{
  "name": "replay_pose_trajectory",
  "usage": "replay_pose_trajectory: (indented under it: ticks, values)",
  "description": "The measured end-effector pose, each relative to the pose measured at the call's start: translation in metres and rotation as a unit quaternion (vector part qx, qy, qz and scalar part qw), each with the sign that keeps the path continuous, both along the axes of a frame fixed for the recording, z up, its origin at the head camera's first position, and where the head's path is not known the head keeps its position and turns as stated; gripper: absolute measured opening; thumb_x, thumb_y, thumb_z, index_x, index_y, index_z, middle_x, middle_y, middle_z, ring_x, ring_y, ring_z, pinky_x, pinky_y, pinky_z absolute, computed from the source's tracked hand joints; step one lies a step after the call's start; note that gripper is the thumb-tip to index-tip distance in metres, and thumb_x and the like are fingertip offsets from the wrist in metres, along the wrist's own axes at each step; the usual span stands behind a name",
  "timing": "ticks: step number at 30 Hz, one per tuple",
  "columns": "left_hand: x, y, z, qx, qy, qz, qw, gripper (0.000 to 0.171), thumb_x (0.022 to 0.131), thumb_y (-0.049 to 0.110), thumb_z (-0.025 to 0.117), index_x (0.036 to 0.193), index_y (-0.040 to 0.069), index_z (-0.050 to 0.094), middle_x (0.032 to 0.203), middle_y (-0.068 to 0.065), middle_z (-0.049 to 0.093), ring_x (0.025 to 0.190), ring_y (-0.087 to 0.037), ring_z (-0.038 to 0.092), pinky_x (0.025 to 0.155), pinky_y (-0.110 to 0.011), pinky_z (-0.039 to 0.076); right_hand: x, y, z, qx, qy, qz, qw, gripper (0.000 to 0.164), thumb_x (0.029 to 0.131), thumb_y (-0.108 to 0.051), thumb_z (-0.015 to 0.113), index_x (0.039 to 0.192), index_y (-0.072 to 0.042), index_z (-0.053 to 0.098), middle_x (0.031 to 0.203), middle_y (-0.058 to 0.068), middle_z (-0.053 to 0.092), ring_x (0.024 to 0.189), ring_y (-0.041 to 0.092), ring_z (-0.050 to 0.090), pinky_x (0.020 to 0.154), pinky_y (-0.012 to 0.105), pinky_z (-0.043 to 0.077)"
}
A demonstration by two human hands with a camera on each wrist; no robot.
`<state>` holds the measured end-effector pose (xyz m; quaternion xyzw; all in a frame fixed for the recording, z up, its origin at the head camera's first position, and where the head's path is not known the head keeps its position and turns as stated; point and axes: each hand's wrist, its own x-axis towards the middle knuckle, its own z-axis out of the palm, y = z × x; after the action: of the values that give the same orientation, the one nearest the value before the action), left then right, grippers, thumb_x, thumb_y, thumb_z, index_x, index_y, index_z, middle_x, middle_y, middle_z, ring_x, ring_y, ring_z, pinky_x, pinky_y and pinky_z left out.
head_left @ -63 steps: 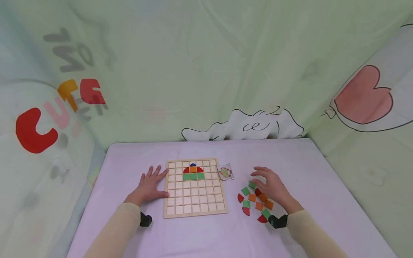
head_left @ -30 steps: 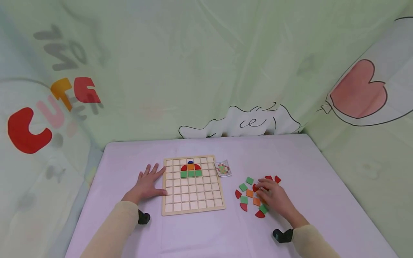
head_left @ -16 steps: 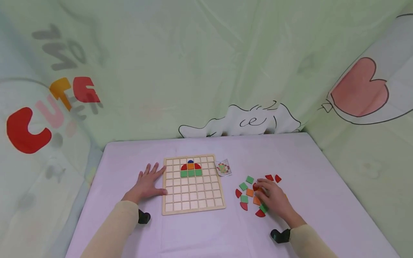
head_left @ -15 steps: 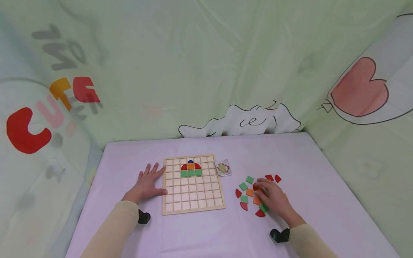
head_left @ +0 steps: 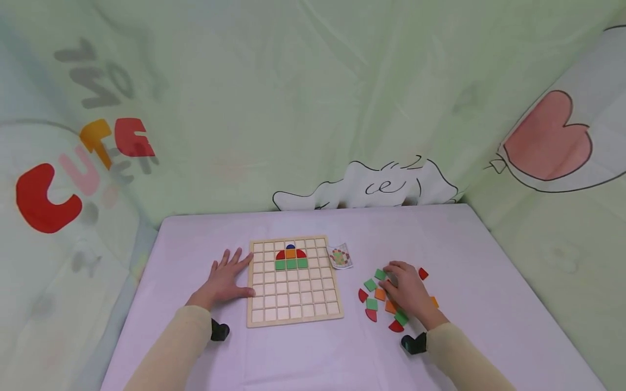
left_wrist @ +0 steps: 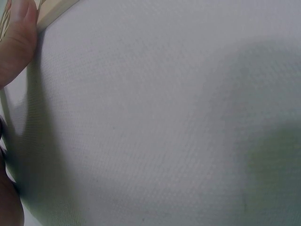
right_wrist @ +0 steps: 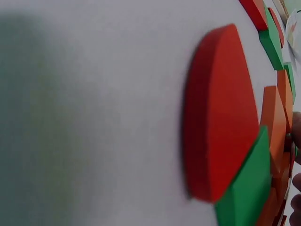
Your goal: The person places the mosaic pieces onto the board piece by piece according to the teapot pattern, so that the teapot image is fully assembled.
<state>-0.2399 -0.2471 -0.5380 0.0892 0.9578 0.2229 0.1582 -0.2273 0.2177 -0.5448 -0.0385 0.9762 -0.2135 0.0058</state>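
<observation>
My left hand (head_left: 226, 279) lies flat at the left side of a wooden grid board (head_left: 295, 321), fingers spread, with fingertip and thumb at its frame. In the left wrist view the thumb (left_wrist: 19, 44) rests by the board's edge. Set in the board's upper squares are a blue half-round tile (head_left: 290, 247), an orange square tile (head_left: 290, 253), red quarter-round tiles (head_left: 301, 253) and green square tiles (head_left: 292, 264). My right hand (head_left: 409, 289) bends over loose tiles at the right, thumb and forefinger apart. Its palm hides some tiles. A red quarter-round tile (right_wrist: 225, 113) shows close in the right wrist view.
A small printed pattern card (head_left: 339, 256) lies against the board's right edge. Green square tiles (head_left: 370, 285), orange ones (head_left: 380, 294) and red quarter-rounds (head_left: 396, 326) lie scattered on the pale cloth. One red tile (head_left: 423, 273) sits apart, beyond the right hand.
My right hand came down among the loose tiles, and some red and orange ones were spread out to the right. Lately it shifted slightly left and away. The left hand stayed put.
</observation>
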Motion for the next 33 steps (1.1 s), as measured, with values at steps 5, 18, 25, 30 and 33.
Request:
replay_pose_trajectory:
  ticks: [5,18,25,30,33]
  values:
    - [0.0,0.001,0.004,0.01,0.0,0.004,0.9999,0.107,0.078,0.052,0.084,0.162,0.014,0.03,0.171,-0.023,0.012,0.157,-0.051,0.0,0.122,-0.072,0.003,-0.003,-0.007,0.004,0.01,-0.001,-0.024,1.0,0.038,0.09,-0.018,0.078,0.12,0.003,0.069,0.141,0.029,0.054,0.134,0.049,0.046,0.102,0.059,0.052]
    - [0.0,-0.001,-0.002,0.009,0.006,0.006,0.9999,0.107,0.078,0.05,0.084,0.162,0.014,0.03,0.17,-0.023,0.013,0.157,-0.051,0.0,0.122,-0.072,0.003,-0.004,-0.009,0.015,-0.027,-0.028,-0.027,0.999,0.029,0.093,-0.015,0.073,0.117,0.001,0.072,0.145,0.027,0.052,0.138,0.049,0.041,0.102,0.059,0.052]
    - [0.001,-0.001,-0.002,0.001,0.0,0.006,1.0,0.106,0.079,0.05,0.084,0.162,0.014,0.029,0.171,-0.023,0.012,0.157,-0.051,0.0,0.122,-0.072,0.003,-0.007,-0.022,0.026,-0.078,-0.008,0.036,0.996,0.027,0.093,-0.014,0.074,0.117,-0.003,0.072,0.148,0.023,0.05,0.141,0.046,0.038,0.106,0.06,0.049]
    - [0.001,0.0,0.0,0.001,0.0,0.005,1.0,0.106,0.079,0.05,0.084,0.162,0.014,0.029,0.171,-0.023,0.012,0.157,-0.051,0.0,0.122,-0.072,0.003,-0.012,-0.042,0.033,-0.081,-0.012,0.063,0.995,0.03,0.092,-0.014,0.077,0.121,-0.007,0.072,0.15,0.02,0.05,0.143,0.044,0.037,0.105,0.057,0.051]
    - [0.001,0.001,0.001,0.005,-0.003,0.005,1.0,0.106,0.079,0.05,0.084,0.162,0.014,0.029,0.171,-0.023,0.011,0.157,-0.05,-0.001,0.122,-0.072,0.003,-0.016,-0.055,0.034,-0.075,-0.007,0.081,0.994,0.031,0.09,-0.014,0.078,0.12,-0.007,0.073,0.148,0.019,0.051,0.143,0.042,0.039,0.107,0.056,0.05]
